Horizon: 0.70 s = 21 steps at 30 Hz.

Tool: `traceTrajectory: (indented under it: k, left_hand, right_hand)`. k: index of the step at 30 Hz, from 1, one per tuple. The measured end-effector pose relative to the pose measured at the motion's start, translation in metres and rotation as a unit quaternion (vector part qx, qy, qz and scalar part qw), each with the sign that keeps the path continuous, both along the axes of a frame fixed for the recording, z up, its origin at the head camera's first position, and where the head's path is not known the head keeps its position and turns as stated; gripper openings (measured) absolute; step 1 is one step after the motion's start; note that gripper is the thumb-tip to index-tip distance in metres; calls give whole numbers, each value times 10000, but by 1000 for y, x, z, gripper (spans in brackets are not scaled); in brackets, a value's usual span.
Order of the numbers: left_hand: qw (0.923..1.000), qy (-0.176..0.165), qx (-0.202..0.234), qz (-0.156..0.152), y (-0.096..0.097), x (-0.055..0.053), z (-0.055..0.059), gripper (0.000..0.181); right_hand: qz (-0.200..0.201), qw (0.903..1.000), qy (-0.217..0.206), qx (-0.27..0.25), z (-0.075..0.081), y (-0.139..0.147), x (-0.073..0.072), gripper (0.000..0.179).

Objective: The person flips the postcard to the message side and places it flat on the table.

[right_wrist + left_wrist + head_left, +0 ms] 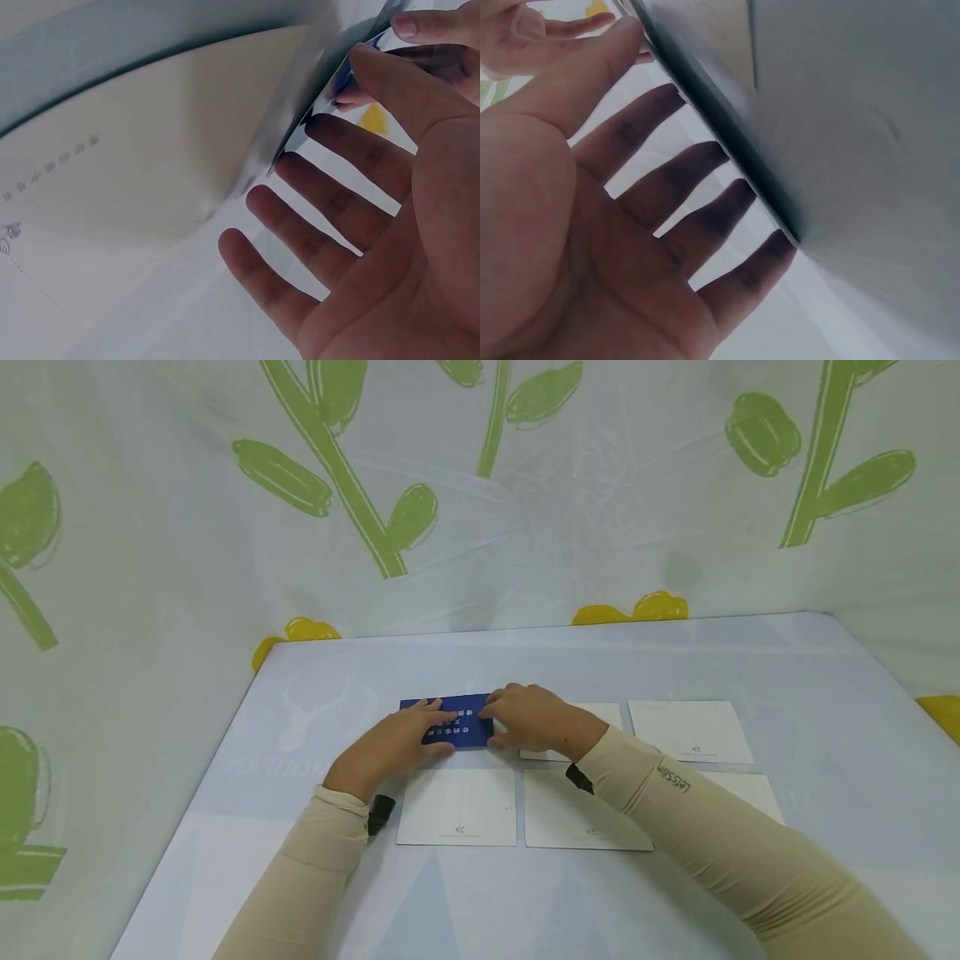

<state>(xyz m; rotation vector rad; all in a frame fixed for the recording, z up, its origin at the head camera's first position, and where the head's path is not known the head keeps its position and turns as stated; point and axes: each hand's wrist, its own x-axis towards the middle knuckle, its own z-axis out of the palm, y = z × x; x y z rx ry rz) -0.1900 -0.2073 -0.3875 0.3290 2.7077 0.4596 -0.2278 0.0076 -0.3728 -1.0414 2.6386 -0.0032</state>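
A dark blue card (471,732) with white printed characters lies at the left of the back row on the table. My left hand (393,739) rests on its left part, fingers spread and nearly straight. In the left wrist view, the fingertips (739,191) meet a thin card edge. At the right edge of the blue card, my right hand (532,718) touches it with thumb and index finger. The right wrist view shows the other fingers (296,217) extended and holding nothing. Just right of the blue card is a white card (606,714), partly hidden by the right hand.
Another white card (690,731) lies at the back right. In the front row are a left white card (457,802), a middle one (562,810) and a right one (753,789) partly under the right sleeve. A leaf-patterned cloth (525,543) hangs behind the pale table (300,693).
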Motion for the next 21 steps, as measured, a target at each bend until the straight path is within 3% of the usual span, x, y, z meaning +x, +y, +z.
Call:
traceTrajectory:
  k: [9, 21]
  left_hand:
    - [9996, 134, 16, -230, -2, 0, 0, 56]
    - [9999, 103, 62, -105, -3, -1, 0, 59]
  right_hand:
    - [128, 9998, 49, -130, 1, 2, 1, 51]
    - [305, 9987, 201, -353, -3, 2, -1, 33]
